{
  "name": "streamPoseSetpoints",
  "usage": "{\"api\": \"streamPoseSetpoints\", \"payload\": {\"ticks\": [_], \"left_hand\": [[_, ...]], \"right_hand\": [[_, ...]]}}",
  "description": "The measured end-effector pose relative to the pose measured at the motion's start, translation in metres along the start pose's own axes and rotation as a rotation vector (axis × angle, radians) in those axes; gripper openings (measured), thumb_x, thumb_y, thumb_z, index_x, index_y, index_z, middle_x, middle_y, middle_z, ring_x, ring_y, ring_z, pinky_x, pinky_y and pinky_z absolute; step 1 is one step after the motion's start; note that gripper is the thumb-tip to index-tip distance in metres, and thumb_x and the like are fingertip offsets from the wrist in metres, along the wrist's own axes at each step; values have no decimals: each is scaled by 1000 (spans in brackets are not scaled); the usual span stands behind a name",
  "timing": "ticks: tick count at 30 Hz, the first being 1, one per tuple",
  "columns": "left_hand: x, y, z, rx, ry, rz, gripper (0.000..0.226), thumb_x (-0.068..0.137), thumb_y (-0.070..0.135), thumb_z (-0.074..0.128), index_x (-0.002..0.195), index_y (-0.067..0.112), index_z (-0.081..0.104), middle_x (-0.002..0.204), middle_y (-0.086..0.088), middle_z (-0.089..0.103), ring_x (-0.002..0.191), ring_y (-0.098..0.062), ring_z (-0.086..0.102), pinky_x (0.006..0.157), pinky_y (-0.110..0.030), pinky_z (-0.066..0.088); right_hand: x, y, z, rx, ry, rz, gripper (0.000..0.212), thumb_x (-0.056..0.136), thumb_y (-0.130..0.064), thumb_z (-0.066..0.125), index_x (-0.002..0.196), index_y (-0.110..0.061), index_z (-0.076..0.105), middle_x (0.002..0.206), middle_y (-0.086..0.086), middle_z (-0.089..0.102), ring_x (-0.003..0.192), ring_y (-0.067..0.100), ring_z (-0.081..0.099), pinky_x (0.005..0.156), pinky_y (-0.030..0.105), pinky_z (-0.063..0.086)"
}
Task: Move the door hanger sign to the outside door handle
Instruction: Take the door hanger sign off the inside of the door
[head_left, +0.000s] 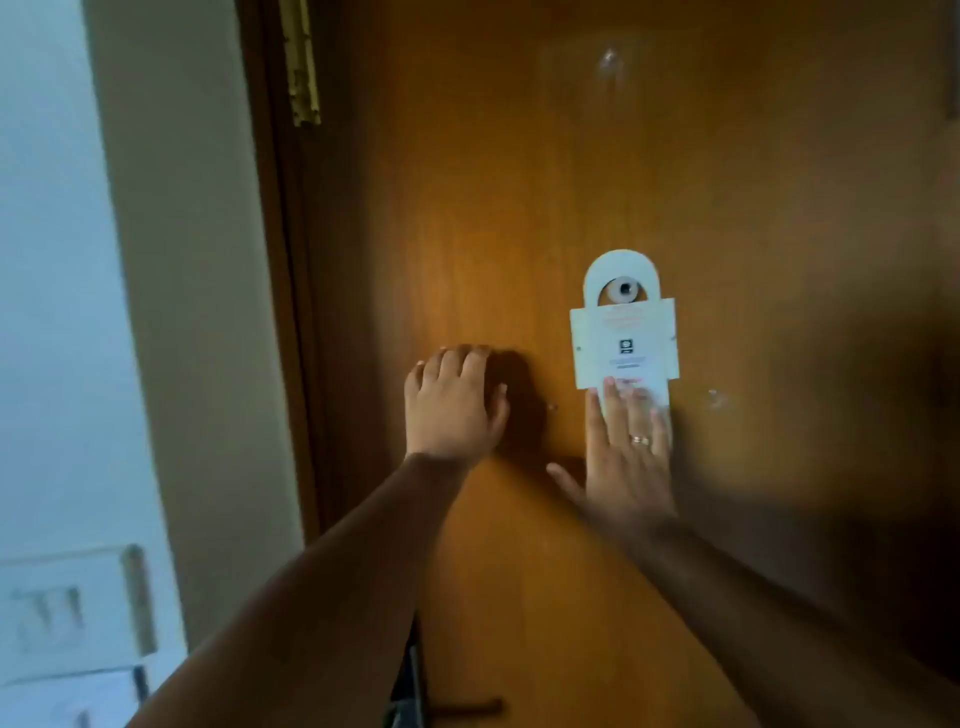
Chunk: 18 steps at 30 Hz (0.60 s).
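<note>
A white door hanger sign (623, 338) hangs by its round loop on a small knob (622, 290) in the middle of a brown wooden door (519, 182). My right hand (626, 452) lies flat on the door with its fingertips over the sign's lower end, fingers spread, a ring on one finger. My left hand (452, 405) rests flat against the door to the left of the sign, fingers slightly bent, holding nothing. A dark lever handle (467, 706) shows at the bottom edge, partly hidden by my left arm.
The door frame (280, 286) and a brass hinge (301, 67) run down the left. A pale wall (182, 312) stands left of the frame, with a white switch plate (78, 608) low on it. A clear hook (610, 60) sits high on the door.
</note>
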<state>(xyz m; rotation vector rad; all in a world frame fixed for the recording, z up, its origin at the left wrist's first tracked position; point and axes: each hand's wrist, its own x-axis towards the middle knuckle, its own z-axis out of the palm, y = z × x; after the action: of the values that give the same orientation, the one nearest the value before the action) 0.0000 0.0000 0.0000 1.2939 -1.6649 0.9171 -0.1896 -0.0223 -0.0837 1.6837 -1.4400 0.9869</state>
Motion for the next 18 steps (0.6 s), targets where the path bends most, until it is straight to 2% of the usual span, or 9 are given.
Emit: {"api": "streamPoseSetpoints", "payload": {"ticks": [1, 3, 4, 7, 8, 10, 13, 16, 18], "left_hand": [[11, 13, 3, -102, 9, -2, 41, 94, 47, 44, 126, 23, 55, 120, -5, 66, 110, -28, 62, 97, -45, 50], [39, 40, 5, -308, -12, -94, 29, 95, 43, 48, 114, 25, 61, 100, -1, 69, 88, -23, 66, 74, -36, 56], [57, 56, 6, -395, -52, -174, 27, 94, 42, 50, 113, 26, 61, 98, -1, 70, 87, -24, 66, 70, -34, 55], [103, 81, 15, -623, -157, -296, 29, 93, 39, 56, 118, 25, 61, 109, -4, 71, 96, -25, 67, 81, -38, 56], [117, 83, 16, -689, -202, -325, 30, 93, 39, 58, 119, 24, 61, 107, -3, 71, 94, -25, 68, 81, -41, 58], [140, 86, 18, -805, -248, -382, 27, 94, 37, 61, 112, 18, 65, 92, -1, 73, 76, -19, 71, 69, -37, 61], [159, 89, 22, -856, -288, -442, 18, 92, 34, 67, 93, 16, 69, 62, 1, 71, 43, -8, 65, 41, -22, 50], [163, 95, 28, -826, -358, -456, 19, 91, 29, 69, 83, 13, 64, 47, 5, 68, 40, -10, 66, 35, -18, 44], [161, 98, 32, -806, -384, -482, 15, 92, 23, 67, 83, 11, 63, 46, 4, 67, 41, -11, 67, 36, -19, 46]], "right_hand": [[-2, 11, -4, 39, -3, 113, 92, 82, -67, 45, 148, -7, 20, 155, 18, 29, 142, 38, 25, 111, 54, 25], [-1, 31, -9, 143, 53, 334, 85, 81, -65, 50, 142, -9, 28, 143, 18, 43, 127, 37, 44, 99, 50, 40], [0, 43, -13, 193, 68, 429, 83, 81, -65, 51, 139, -10, 31, 137, 18, 47, 120, 36, 49, 93, 48, 44], [18, 54, -17, 400, 54, 636, 86, 75, -66, 59, 134, -9, 36, 131, 16, 51, 112, 34, 54, 83, 42, 48], [25, 54, -17, 475, 37, 698, 88, 72, -67, 62, 134, -9, 37, 132, 16, 50, 112, 33, 54, 83, 41, 49], [36, 57, -13, 568, -40, 800, 100, 67, -68, 67, 138, -6, 33, 137, 16, 47, 118, 34, 53, 89, 43, 52], [45, 56, -6, 580, -151, 822, 122, 63, -69, 71, 147, 0, 15, 143, 16, 46, 126, 34, 49, 96, 40, 47], [46, 58, -4, 513, -164, 784, 116, 59, -66, 76, 140, 0, 26, 134, 16, 52, 118, 34, 55, 83, 35, 51], [46, 58, -3, 493, -179, 770, 105, 62, -61, 77, 135, 0, 33, 130, 16, 54, 113, 34, 57, 82, 36, 52]]}}
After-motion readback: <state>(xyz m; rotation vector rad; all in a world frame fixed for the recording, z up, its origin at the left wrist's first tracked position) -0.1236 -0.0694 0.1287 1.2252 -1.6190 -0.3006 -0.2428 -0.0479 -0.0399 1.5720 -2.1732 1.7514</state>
